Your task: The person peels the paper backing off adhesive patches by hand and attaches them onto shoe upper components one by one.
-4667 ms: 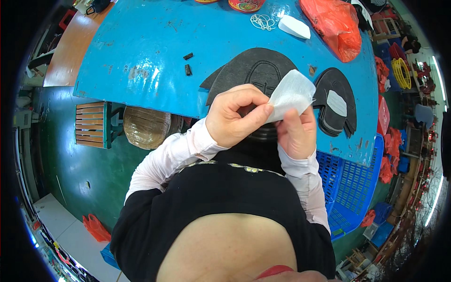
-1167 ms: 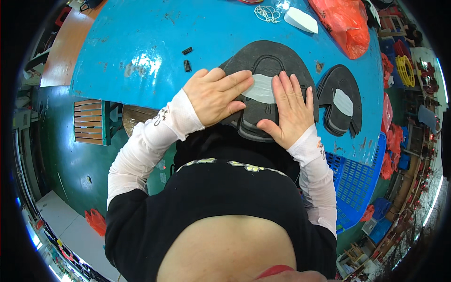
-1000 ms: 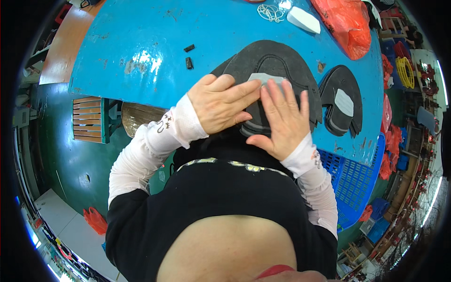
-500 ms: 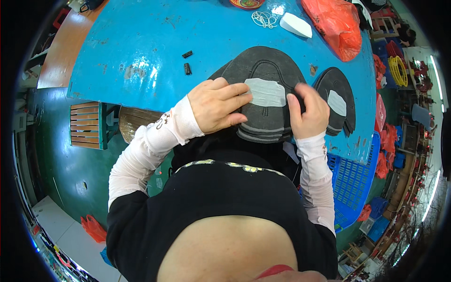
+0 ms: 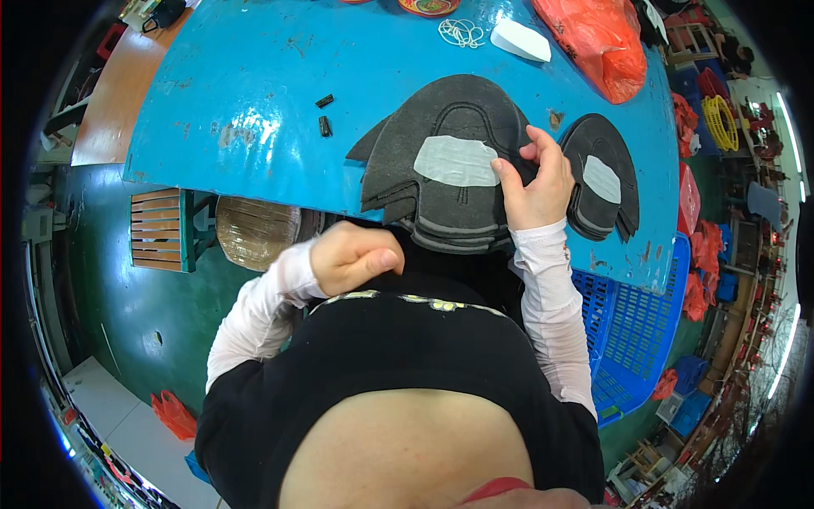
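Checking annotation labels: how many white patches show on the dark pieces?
2: one white patch on the larger dark stack, and a second patch on the smaller dark stack to its right. More may be hidden within the stacks.

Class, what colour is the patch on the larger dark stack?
The patch is whitish, seen in the head view.

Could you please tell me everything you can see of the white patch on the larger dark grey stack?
The white patch is a thin, roughly rectangular piece with rounded corners, slightly uneven edges and faint creases; it looks like fabric or paper. It lies flat, longer from side to side, across the middle of the top of the larger dark grey stack. The right hand has its thumb at the patch's right edge, apparently touching it. Whether it is stuck down cannot be told.
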Demonstrator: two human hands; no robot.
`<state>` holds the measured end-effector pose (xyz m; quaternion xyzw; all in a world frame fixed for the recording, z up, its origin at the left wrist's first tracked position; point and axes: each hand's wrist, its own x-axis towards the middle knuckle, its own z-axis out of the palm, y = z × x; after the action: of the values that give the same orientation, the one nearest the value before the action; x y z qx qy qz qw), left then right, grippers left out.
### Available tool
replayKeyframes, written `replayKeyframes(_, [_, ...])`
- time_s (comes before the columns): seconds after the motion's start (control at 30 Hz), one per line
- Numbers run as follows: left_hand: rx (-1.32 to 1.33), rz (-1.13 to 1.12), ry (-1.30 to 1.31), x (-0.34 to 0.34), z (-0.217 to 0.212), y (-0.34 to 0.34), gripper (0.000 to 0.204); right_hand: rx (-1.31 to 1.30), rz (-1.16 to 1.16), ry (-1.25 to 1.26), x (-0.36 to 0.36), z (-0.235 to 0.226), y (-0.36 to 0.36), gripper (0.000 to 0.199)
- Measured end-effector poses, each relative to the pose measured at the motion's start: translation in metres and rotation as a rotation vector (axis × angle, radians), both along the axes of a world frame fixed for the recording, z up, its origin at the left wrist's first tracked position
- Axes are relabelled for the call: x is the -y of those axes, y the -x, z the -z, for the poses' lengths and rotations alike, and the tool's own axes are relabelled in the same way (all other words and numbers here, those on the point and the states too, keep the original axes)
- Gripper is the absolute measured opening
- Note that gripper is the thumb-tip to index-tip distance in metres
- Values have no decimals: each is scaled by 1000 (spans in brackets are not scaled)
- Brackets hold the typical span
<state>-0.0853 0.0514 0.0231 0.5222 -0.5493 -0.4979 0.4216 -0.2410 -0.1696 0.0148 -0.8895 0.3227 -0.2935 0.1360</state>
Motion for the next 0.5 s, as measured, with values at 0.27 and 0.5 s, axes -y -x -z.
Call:
replayKeyframes(0.27, [666,-91,97,43,204,47,45,452,-82,163,-17,-54,43,11])
replayKeyframes(0.5, [874,12,410,84,161,61,37,277,202,59,161,1,148,21])
